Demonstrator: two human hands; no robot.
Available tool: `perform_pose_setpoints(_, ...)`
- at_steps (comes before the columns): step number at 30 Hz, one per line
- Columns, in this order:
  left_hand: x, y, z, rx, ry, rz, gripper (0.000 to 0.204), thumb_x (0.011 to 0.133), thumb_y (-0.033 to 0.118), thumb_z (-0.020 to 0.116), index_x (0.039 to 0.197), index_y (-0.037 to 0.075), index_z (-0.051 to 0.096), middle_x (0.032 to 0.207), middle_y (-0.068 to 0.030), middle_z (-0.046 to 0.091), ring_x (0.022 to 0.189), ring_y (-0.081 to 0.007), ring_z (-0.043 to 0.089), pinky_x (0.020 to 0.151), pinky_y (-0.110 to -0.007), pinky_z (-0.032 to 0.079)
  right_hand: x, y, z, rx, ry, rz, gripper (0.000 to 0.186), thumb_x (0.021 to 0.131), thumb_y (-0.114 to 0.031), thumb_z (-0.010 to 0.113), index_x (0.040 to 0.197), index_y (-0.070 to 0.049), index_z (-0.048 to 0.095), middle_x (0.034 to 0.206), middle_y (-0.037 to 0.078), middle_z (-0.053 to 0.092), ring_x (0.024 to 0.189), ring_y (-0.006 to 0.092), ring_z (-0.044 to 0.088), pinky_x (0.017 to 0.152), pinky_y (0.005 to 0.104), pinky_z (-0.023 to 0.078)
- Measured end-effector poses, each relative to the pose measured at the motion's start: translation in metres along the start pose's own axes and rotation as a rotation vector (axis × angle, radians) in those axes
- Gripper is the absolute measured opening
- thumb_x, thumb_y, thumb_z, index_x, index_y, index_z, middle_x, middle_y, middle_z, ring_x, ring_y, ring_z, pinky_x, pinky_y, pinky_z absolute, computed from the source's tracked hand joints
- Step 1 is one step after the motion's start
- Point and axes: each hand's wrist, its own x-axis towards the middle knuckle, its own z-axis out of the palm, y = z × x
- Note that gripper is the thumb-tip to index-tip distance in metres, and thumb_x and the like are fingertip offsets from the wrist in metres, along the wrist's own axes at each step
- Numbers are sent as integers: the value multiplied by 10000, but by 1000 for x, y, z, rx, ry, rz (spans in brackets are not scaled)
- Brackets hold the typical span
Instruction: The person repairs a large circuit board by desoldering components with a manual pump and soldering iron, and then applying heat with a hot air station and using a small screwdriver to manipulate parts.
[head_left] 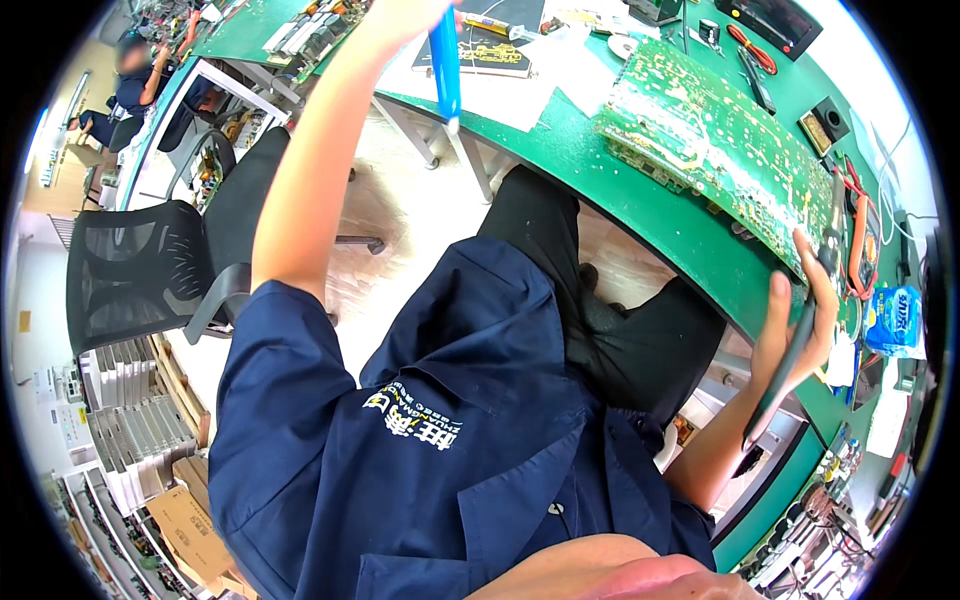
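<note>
My left hand (408,14) is raised at the upper edge, partly cut off by it. It is closed on a blue desoldering pump (446,68), whose white tip points down past the bench's near edge. On the right, my right hand (800,335) grips a black soldering iron (829,248) with a dark cable running down along the forearm. The iron's front end is beside the right corner of a large green circuit board (725,135). That board lies on the bench with its solder-dotted side up; its components underneath are mostly hidden.
The green bench (570,140) also bears papers (520,108), a soldering stand (824,126), orange-handled pliers (860,245) and a blue packet (892,320). A black mesh chair (140,265) stands left. Another person (135,85) sits at the far left. Cardboard boxes (190,535) are at lower left.
</note>
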Motion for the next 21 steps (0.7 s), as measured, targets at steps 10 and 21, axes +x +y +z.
perform_pose_setpoints(10,72,-87,-8,518,-133,-343,376,896,263,641,813,-103,663,651,-156,641,497,-236,624,443,-381,516,34,23,31,-411,-286,-233,355,812,-121,786,1151,-113,681,1081,141,693,971,353,649,837,412,507)
perform_pose_setpoints(21,54,-75,-3,369,-97,-338,539,903,405,712,1163,-62,640,871,-149,691,678,-256,689,560,-410,599,39,40,32,-504,-275,-350,267,844,-184,765,1102,-151,706,1054,79,712,962,292,667,819,375,505)
